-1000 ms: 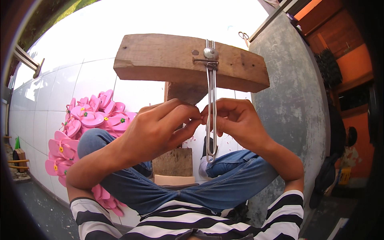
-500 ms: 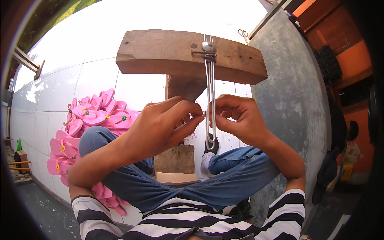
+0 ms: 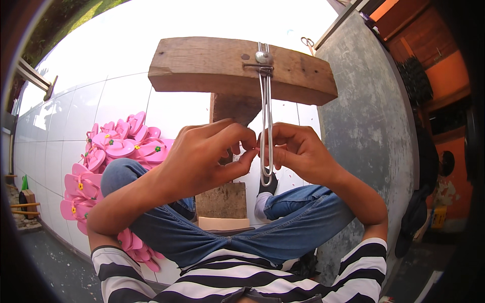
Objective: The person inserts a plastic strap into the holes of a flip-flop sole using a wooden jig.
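A bent metal wire loop (image 3: 268,174) hangs from a nail-and-rivet fixing (image 3: 263,57) on a wooden beam (image 3: 202,63). At the loop's left side my left hand (image 3: 202,154) is closed in a pinch, with a tiny pink piece (image 3: 256,149) at its fingertips. What kind of piece it is cannot be made out. My right hand (image 3: 303,154) is closed too, its fingertips at the loop and meeting those of my left hand; fingers hide what lies between them. Below my left hand stands a wooden block (image 3: 221,201).
A heap of pink flip-flops (image 3: 118,144) with small flower trims lies on white tiles (image 3: 65,121) to the left. A grey concrete ledge (image 3: 364,131) runs along the right, and scissors (image 3: 307,43) lie near its far end. Small pink scraps dot the floor.
My right fingertips have shifted left across the wire loop and now meet my left fingertips. My left thumb and fingers have slightly changed position.
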`<state>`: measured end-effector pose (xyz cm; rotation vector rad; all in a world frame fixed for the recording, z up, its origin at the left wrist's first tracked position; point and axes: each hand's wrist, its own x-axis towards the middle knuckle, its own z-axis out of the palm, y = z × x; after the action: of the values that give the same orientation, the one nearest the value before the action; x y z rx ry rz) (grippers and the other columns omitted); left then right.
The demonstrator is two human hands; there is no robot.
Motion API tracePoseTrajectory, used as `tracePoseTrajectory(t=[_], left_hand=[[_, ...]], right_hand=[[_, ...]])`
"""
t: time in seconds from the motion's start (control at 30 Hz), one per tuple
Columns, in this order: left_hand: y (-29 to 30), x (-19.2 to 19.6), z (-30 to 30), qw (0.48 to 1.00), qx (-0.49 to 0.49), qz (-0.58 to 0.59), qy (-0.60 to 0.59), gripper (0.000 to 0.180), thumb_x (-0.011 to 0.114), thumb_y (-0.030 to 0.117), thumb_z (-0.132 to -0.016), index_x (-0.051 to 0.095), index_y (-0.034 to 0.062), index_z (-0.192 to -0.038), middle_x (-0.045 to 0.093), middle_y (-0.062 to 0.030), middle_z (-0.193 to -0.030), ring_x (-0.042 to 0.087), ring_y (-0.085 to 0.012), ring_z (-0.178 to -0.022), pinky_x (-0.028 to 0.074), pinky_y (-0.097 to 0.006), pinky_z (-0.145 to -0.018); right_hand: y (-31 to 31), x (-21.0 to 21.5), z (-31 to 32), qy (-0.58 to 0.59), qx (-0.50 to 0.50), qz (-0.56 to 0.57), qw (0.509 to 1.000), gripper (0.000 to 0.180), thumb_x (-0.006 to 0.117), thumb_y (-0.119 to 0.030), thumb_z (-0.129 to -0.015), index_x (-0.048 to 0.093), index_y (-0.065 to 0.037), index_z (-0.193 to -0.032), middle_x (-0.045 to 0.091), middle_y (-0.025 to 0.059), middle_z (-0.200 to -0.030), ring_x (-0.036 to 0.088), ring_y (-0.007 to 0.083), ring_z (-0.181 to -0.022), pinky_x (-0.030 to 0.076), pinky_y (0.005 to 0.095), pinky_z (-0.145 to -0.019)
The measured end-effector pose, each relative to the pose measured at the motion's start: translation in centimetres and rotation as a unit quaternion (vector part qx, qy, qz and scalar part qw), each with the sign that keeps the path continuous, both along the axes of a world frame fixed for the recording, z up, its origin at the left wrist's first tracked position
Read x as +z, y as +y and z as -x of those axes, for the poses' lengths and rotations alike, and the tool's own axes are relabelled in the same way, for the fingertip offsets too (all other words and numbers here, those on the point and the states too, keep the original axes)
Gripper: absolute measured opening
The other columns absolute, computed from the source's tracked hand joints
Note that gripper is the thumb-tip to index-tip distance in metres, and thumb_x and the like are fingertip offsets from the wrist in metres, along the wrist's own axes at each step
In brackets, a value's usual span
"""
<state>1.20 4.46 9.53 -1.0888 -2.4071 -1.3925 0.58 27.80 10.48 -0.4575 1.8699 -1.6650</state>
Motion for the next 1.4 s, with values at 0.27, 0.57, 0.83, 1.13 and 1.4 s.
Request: tracePoseTrajectory(t=[0.27, 0.57, 0.83, 1.13, 1.4], left_hand=[[0.2, -0.2, -0.1, 0.998, 0.029, 0.032, 0.041, 0.018, 0.076, 0.007, -0.078, 0.061, 0.0077, -0.090, 0.068, -0.0039, -0.085, 0.069, -0.0188, -0.065, 0.054, -0.031, -0.053], [0.1, -0.4, 0.2, 0.994, 0.031, 0.050, 0.094, 0.018, 0.075, 0.008, -0.079, 0.062, 0.0076, -0.091, 0.067, -0.0045, -0.085, 0.069, -0.0201, -0.068, 0.055, -0.032, -0.057], [0.3, -0.7, 0.0, 0.998, -0.002, 0.002, -0.058, 0.016, 0.073, 0.008, -0.081, 0.061, 0.0042, -0.092, 0.068, -0.0077, -0.084, 0.070, -0.0207, -0.071, 0.055, -0.031, -0.060], [0.1, 0.2, 0.0, 0.995, -0.001, -0.028, -0.098, 0.016, 0.073, 0.011, -0.087, 0.064, 0.0036, -0.098, 0.068, -0.0088, -0.085, 0.068, -0.0185, -0.073, 0.052, -0.031, -0.064], [0.8, -1.1, -0.4, 0.999, 0.028, 0.019, 0.008, 0.016, 0.072, 0.007, -0.083, 0.062, 0.0072, -0.096, 0.067, -0.0061, -0.086, 0.070, -0.0228, -0.072, 0.056, -0.034, -0.060]], right_hand=[[-0.2, -0.1, 0.2, 0.022, 0.009, -0.024, 0.999, 0.028, 0.063, -0.025, -0.098, 0.066, -0.001, -0.111, 0.068, 0.0074, -0.098, 0.065, 0.0130, -0.083, 0.055, 0.0304, -0.075], [-0.4, -0.1, 0.2, 0.016, -0.009, -0.054, 0.998, 0.029, 0.063, -0.028, -0.098, 0.067, -0.001, -0.107, 0.069, 0.0073, -0.094, 0.066, 0.0139, -0.082, 0.055, 0.0309, -0.071], [-0.3, -0.5, 0.1, 0.279, -0.017, -0.075, 0.957, 0.012, 0.071, -0.012, -0.089, 0.072, -0.005, -0.098, 0.069, 0.0053, -0.097, 0.068, 0.0137, -0.082, 0.054, 0.0271, -0.065], [0.0, -0.5, -0.2, 0.237, -0.061, -0.055, 0.968, 0.012, 0.069, -0.009, -0.089, 0.070, -0.004, -0.100, 0.069, 0.0070, -0.099, 0.067, 0.0125, -0.084, 0.054, 0.0262, -0.065], [-0.8, -1.1, -0.6, 0.130, -0.067, -0.075, 0.986, 0.019, 0.068, -0.016, -0.092, 0.067, -0.003, -0.106, 0.070, 0.0084, -0.094, 0.067, 0.0154, -0.080, 0.054, 0.0283, -0.069]])
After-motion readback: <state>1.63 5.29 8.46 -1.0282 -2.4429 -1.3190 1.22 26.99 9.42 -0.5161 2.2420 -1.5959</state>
